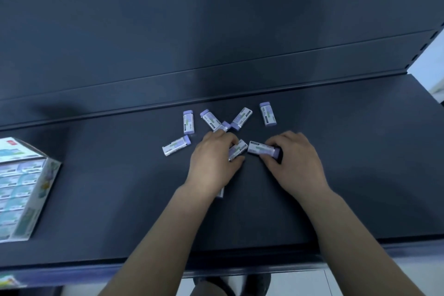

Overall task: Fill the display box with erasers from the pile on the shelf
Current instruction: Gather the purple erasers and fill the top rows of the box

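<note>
Display box (pixel 36 175): at 9 o'clock on the dark shelf (pixel 360 175), well apart from the pile; the rows visible in it look already stocked, though how much room is left cannot be told.
Loose erasers (pixel 176 145): scattered at the shelf's centre, about five lying free from 10 to 1 o'clock of the hands; one more peeks from under the left wrist (pixel 221 192).
Left hand (pixel 213 163): palm down, fingers curled over an eraser (pixel 237 150), thumb at its near edge, pinching it.
Right hand (pixel 295 161): just beside the left, fingers and thumb curled round the purple end of another eraser (pixel 262 149).
Step in hand: gathering, judged from both hands closing on erasers in the pile.
Next move: likely lift both erasers clear, carry them toward 9 o'clock and turn them to match the rows in the box; a firm pinch matters, since these small slick packets could slip.
</note>
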A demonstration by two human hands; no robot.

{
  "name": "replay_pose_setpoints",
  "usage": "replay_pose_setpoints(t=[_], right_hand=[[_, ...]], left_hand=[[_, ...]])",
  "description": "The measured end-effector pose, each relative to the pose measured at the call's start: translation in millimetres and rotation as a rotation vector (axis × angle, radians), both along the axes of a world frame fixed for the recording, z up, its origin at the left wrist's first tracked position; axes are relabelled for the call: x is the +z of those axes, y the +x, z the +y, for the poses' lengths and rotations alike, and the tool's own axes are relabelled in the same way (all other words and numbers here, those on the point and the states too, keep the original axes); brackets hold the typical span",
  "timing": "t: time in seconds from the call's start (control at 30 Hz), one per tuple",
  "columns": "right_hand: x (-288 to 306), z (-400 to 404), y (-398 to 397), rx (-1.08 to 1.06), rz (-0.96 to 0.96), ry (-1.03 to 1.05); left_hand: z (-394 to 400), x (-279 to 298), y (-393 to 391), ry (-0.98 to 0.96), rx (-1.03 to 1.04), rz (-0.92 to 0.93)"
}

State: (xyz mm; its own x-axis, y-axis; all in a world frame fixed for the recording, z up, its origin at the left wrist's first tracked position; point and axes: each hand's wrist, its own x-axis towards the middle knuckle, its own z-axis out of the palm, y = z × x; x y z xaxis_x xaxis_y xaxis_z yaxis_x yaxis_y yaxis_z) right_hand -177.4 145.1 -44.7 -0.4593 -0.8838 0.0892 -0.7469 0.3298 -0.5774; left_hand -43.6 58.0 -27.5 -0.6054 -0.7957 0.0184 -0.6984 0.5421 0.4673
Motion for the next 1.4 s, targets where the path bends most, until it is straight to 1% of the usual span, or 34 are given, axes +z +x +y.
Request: replay_pose_setpoints(t=[0.2, 0.37, 0.53, 0.67, 0.83, 1.0, 1.1, 1.3, 1.4], right_hand=[[3.7, 1.4, 1.1, -0.013, -0.116, -0.009], [10.7, 6.7, 1.4, -0.08, -0.379, -0.086], [22.1, 4.0, 15.4, -0.09, -0.576, -0.178], [31.6, -4.7, 39.4, -0.053, -0.626, -0.233], [43.6, -23.5, 83.9, 0.005, -0.666, -0.261], [53.4, -53.8, 147.7, 0.023, -0.797, -0.293], [57.1, -73.7, 190.7, 0.044, -0.856, -0.287], [59.9, -113.5, 271.5, 0.087, -0.855, -0.239], [59.7, -130.9, 307.5, 0.082, -0.833, -0.202]], left_hand=[[0.7, -0.6, 2.3, 0.005, -0.015, 0.009], [1.9, 1.1, 7.5, 0.008, -0.067, 0.068], [-0.6, 12.8, 25.1, 0.051, -0.037, 0.224], [-7.3, 24.2, 52.4, -0.001, -0.05, 0.241], [-21.4, 34.1, 106.9, -0.085, -0.043, 0.229], [-43.7, 41.0, 179.2, -0.134, -0.013, 0.205], [-58.5, 43.8, 228.1, -0.132, 0.023, 0.209], [-91.3, 42.1, 320.7, -0.124, 0.133, 0.217], [-108.0, 40.0, 359.3, -0.105, 0.15, 0.222]])
